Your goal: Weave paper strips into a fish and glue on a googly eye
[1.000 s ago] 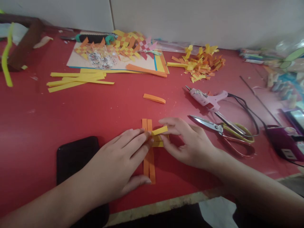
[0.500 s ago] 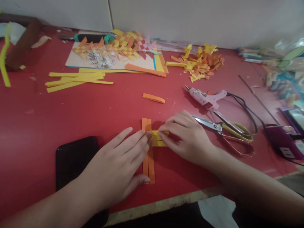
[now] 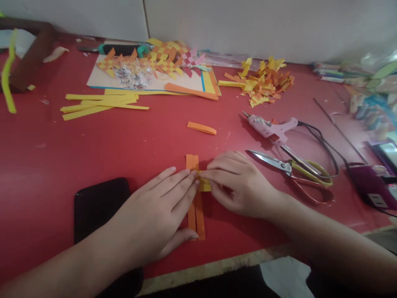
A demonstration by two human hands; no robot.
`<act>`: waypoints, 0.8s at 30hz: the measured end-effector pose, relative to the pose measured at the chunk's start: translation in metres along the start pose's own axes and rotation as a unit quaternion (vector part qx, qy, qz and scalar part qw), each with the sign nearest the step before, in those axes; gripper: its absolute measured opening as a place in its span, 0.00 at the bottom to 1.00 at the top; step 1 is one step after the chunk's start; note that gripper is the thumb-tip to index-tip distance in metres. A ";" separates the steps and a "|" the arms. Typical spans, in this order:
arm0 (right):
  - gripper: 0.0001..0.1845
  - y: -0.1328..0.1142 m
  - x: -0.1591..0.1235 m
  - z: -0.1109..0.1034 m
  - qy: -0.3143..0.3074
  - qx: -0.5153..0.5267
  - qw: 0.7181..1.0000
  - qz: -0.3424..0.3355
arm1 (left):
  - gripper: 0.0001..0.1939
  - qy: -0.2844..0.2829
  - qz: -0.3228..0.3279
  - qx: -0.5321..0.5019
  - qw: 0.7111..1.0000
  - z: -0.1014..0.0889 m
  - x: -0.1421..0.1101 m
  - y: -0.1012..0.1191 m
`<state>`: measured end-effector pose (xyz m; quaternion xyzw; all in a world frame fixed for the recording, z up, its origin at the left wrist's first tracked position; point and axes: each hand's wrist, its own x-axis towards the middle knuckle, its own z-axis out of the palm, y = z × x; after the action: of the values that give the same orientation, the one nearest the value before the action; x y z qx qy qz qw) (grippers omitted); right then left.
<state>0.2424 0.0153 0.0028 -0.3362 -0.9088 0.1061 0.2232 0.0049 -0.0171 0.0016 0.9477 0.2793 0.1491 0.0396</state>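
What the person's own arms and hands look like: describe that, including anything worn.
The left hand and right hand are ungloved, with slim fingers; no rings, bracelets or watch show. The left forearm and right forearm show no sleeves or markings. Black cloth, apparently clothing, shows at the bottom edge.

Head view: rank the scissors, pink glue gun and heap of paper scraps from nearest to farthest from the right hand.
1. Scissors, just right of the right hand.
2. Pink glue gun, beyond the scissors.
3. Heap of paper scraps, beyond the gun.
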 end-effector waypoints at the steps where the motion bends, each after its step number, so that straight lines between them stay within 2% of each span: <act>1: 0.12 0.000 0.000 0.000 0.000 0.000 1.000 -0.001 | 0.30 0.003 0.001 -0.001 1.000 -0.001 0.001 -0.001; 5: 0.14 0.001 -0.001 0.000 -0.002 -0.005 1.000 -0.010 | 0.27 0.018 -0.005 -0.001 1.000 -0.002 0.002 -0.002; 13: 0.14 -0.004 0.002 0.002 -0.016 -0.073 0.997 -0.036 | 0.29 0.029 0.006 -0.005 1.000 0.001 0.001 -0.002; 17: 0.15 -0.005 0.005 0.004 -0.017 -0.090 0.995 -0.034 | 0.26 0.043 0.003 -0.003 0.999 0.002 0.004 -0.003; 22: 0.15 -0.001 0.002 0.006 -0.008 -0.035 0.999 -0.010 | 0.13 0.135 0.021 -0.019 0.990 -0.004 0.010 0.000; 24: 0.14 -0.002 0.000 0.005 -0.005 -0.012 1.000 0.007 | 0.11 0.151 0.038 -0.030 0.987 -0.007 0.011 0.002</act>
<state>0.2384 0.0139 -0.0011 -0.3451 -0.9087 0.0985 0.2133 0.0125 -0.0128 0.0111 0.9227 0.2408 0.3005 0.0198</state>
